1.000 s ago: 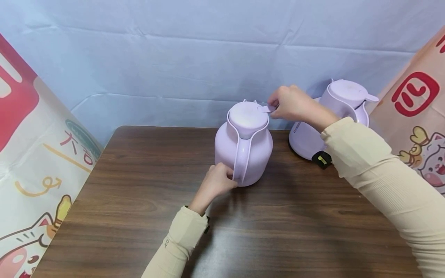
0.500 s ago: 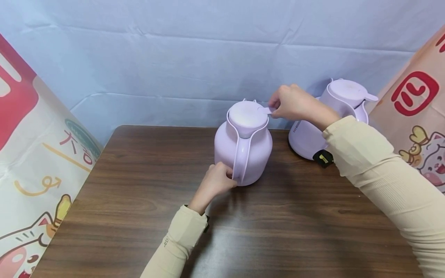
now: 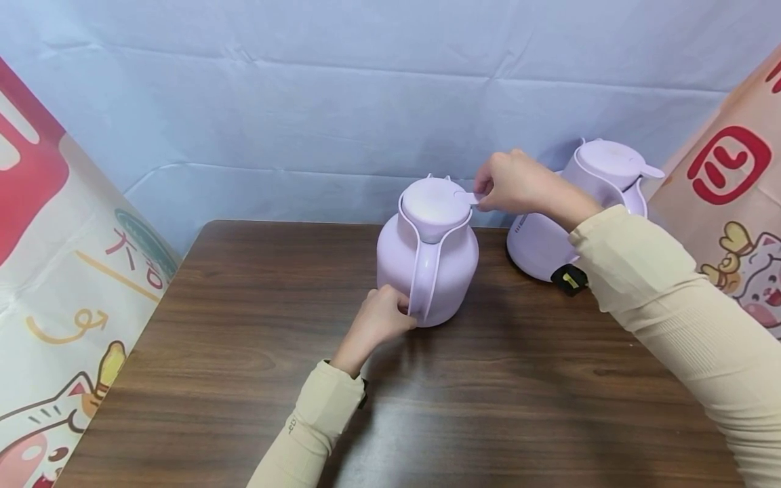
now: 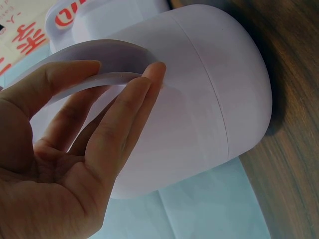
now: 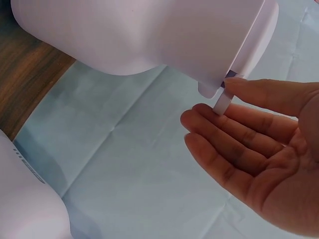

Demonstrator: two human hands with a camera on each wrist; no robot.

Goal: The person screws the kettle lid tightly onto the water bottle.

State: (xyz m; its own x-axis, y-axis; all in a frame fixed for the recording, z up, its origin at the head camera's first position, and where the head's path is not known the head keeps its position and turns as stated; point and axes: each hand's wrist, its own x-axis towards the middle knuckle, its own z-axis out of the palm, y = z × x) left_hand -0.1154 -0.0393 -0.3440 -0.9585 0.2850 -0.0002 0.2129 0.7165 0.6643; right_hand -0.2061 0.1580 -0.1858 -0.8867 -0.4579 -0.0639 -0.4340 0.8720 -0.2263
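A lilac thermos jug (image 3: pixel 390 254) stands upright on the wooden table near its back edge, its handle facing the person. My left hand (image 3: pixel 381 317) holds the lower part of that handle (image 4: pixel 117 77); the left wrist view has the thumb on one side and the fingers curled round the other. At the top of the jug, my right hand (image 3: pixel 512 179) pinches the flat tab (image 5: pixel 223 101) that sticks out from the round lid (image 3: pixel 434 202). In the right wrist view the thumb presses on the tab from above and the fingers lie beneath it.
A second lilac jug (image 3: pixel 537 244) stands at the back right, partly hidden by the right forearm. Pale blue cloth (image 3: pixel 305 102) hangs behind the wooden table (image 3: pixel 244 352). Printed cartoon sheets flank it at left (image 3: pixel 73 285) and right (image 3: pixel 732 230).
The lid's tab has turned slightly toward the person, and the right hand and sleeve have shifted a little with it. The jug and the left hand stay where they were.
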